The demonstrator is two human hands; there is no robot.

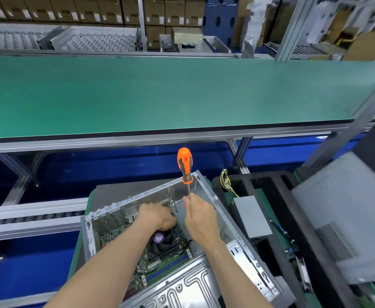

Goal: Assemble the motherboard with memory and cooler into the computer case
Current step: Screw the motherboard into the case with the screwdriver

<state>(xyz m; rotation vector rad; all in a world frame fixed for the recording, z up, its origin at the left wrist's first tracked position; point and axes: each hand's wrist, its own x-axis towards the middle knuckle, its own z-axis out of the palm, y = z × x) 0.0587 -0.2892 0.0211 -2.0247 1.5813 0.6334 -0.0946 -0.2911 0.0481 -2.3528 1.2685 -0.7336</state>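
we are fastening the motherboard (124,238) down inside the open computer case (188,283), screwdriver in hand.

the board already lies flat in the case, near the middle of the scene, with its cooler (162,241) mounted and the memory (168,266) along its near edge, so we judge this to be the screwing-down step. our right hand (201,221) is curled round the shaft of the orange screwdriver (184,165), whose handle stands up toward the far side; the tip is hidden behind the hand. our left hand (157,215) reaches down at the board's far edge, fingers bent out of sight, and we cannot tell whether they pinch anything. next, the tip must seat squarely in a screw, with the board's holes lined up.
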